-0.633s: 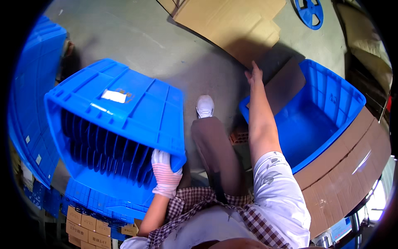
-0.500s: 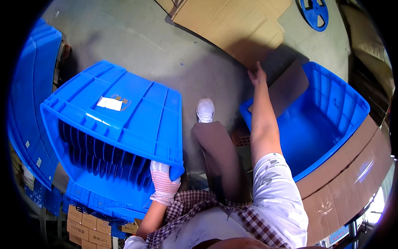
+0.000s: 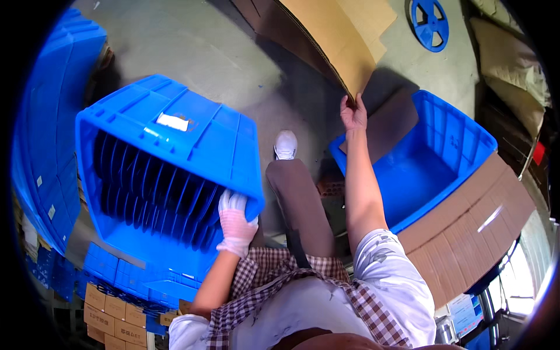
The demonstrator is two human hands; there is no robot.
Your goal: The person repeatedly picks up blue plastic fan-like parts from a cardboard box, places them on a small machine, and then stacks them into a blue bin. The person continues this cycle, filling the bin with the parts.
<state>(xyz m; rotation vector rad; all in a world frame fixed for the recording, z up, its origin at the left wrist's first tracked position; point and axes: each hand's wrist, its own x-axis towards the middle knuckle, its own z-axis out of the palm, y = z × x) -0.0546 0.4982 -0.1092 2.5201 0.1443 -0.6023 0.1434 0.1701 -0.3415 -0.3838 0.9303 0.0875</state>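
My left hand (image 3: 236, 224), in a white and pink striped glove, grips the right side wall of a blue plastic crate (image 3: 201, 131) by its rim, fingers inside. The crate lies tipped with its open side toward me. Inside it, thin dark blue discs (image 3: 149, 181) stand in a close row. My bare right hand (image 3: 354, 114) reaches forward and pinches the corner of a large cardboard sheet (image 3: 335, 35) between thumb and fingers. That sheet is bent, with its near edge lifted off the floor.
On the right stands an open blue crate (image 3: 490, 137) with a brown cardboard piece (image 3: 392, 131) inside and a cardboard flap (image 3: 466, 224) along its near side. A blue spoked reel (image 3: 430, 24) lies beyond. Blue crates (image 3: 49, 140) line the left; small cartons (image 3: 114, 318) sit lower left.
My right hand has closed on the cardboard corner, and the sheet's near edge has come up and bent. The tipped crate has shifted slightly, with my left hand still at its rim.
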